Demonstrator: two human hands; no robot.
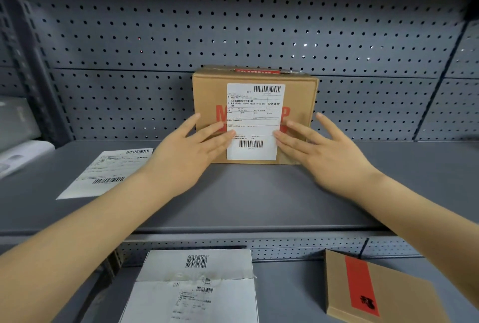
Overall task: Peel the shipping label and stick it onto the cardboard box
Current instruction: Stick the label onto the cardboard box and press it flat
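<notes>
Both hands lie flat and open, gripping nothing: left hand (pixel 185 155) and right hand (pixel 328 152) press fingertips on the shipping label (pixel 254 121), stuck to the cardboard box (pixel 207 94) far back on the shelf (pixel 259 193).

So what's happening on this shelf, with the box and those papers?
A person is sticking a shipping label onto the front of a cardboard box that stands on a grey shelf. The label already lies flat on the box, and the fingers of the left hand and the right hand press on its left and right edges, both hands open and flat. A label sheet lies on the shelf to the left. A white box and a flat brown box sit on the shelf below.
</notes>
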